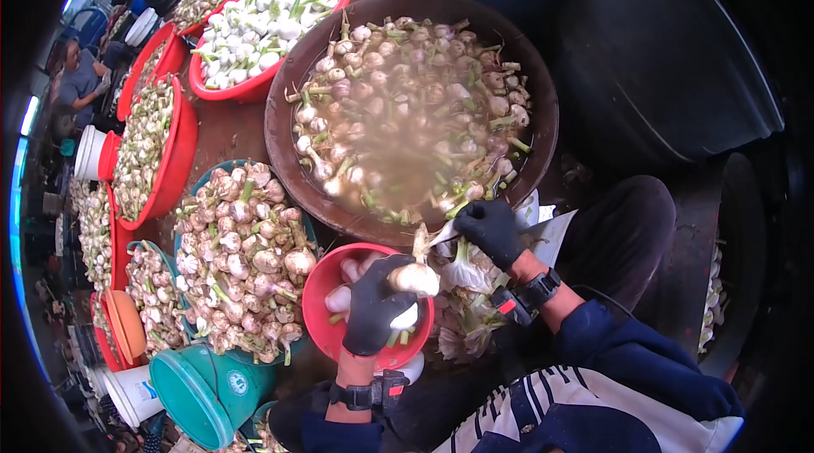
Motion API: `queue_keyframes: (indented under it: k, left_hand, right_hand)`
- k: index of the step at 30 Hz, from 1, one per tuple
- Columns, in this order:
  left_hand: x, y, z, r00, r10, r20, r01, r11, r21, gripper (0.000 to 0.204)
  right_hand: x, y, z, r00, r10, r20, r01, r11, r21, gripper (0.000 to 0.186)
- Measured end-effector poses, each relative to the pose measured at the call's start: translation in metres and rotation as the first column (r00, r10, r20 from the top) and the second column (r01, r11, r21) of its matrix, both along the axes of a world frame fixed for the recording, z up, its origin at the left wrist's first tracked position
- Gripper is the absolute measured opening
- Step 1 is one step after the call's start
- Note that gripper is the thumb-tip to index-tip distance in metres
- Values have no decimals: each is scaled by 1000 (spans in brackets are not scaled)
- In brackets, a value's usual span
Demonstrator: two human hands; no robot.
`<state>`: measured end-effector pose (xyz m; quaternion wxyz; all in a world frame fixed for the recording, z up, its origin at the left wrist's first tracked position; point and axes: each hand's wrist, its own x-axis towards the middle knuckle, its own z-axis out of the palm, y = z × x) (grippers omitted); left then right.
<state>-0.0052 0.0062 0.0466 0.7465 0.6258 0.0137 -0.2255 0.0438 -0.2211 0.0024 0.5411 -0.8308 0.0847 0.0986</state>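
Observation:
My left hand [373, 304], in a dark glove, holds a garlic bulb [415, 280] over a small red bucket [315, 283]. The bulb's pale stem points up and away from me. My right hand [490, 234], also gloved, pinches a thin white strip of garlic skin [444, 235] close to that stem. Inside the bucket lie several cleaned white bulbs [337, 299], partly hidden by my left hand. Below my right hand is a heap of loose garlic skins [465, 317].
Ahead stands a wide brown tub [284, 135] of murky water with floating garlic. A heaped basin of unpeeled garlic [242, 258] is at left, beside a tilted green bucket [191, 394]. Red basins [246, 90] of garlic line the far left, where another person [83, 84] sits.

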Motion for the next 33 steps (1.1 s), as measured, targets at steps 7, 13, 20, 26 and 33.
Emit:
queue_keyframes:
  k: [7,13,20,26,33]
  left_hand:
    - [1,-3,4,999,-20,-27,17,993,-120,46]
    - [0,-11,2,994,-34,-104,18,989,-146,41]
    - [-9,-17,-2,965,-91,-244,50,984,-171,32]
    - [-15,-15,-15,988,-153,-38,157,976,151,36]
    - [-18,-23,-9,912,-319,258,202,896,396,63]
  right_hand:
    - [-9,-10,34,872,309,379,-335,942,3,32]
    - [-24,10,41,823,377,426,-419,908,5,24]
    - [-38,18,35,806,327,493,-359,933,-32,19]
    - [-45,26,30,678,455,578,-310,889,-335,25]
    - [-50,24,7,858,344,381,-295,938,-183,10]
